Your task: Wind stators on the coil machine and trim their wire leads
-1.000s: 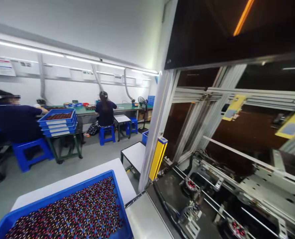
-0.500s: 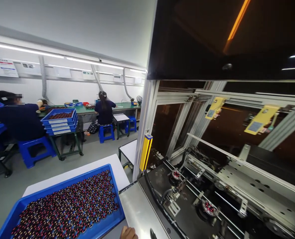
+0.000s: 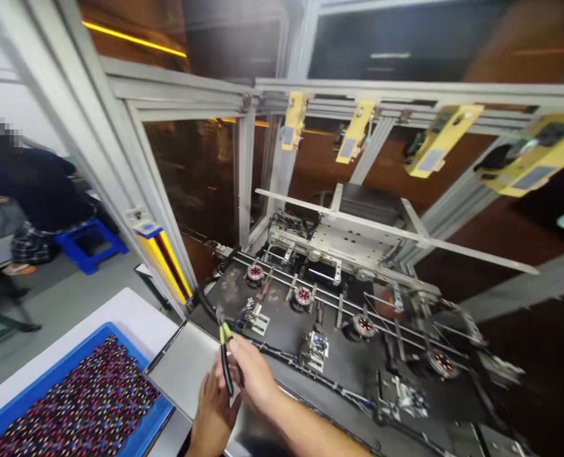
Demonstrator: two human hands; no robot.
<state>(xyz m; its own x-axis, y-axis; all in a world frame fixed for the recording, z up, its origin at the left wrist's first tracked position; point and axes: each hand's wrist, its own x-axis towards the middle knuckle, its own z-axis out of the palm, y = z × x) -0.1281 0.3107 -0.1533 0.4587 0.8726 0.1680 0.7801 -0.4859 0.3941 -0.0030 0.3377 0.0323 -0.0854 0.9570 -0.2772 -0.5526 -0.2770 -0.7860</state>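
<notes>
Low in the middle of the view, my right hand [image 3: 255, 376] is closed on a pair of small pliers [image 3: 225, 355] with black and yellow handles, tip pointing up. Just under it, my left hand [image 3: 214, 409] rests against the lower handle with its fingers stretched upward. Both hands hover over a grey metal ledge [image 3: 187, 368] at the front of a machine. Beyond them, a row of round wound parts with red coils [image 3: 303, 296] sits in fixtures on the machine's rails.
A blue tray [image 3: 161, 414] full of small red, blue and black parts lies at the lower left on a white table [image 3: 129, 314]. A yellow safety bar [image 3: 167, 261] stands on the machine's frame post. A person in dark clothes [image 3: 29, 190] sits at the far left.
The view has swung right and down, from the workroom to the machine's inside. Both my hands have come up into view with the pliers; before, only a fingertip showed at the bottom edge.
</notes>
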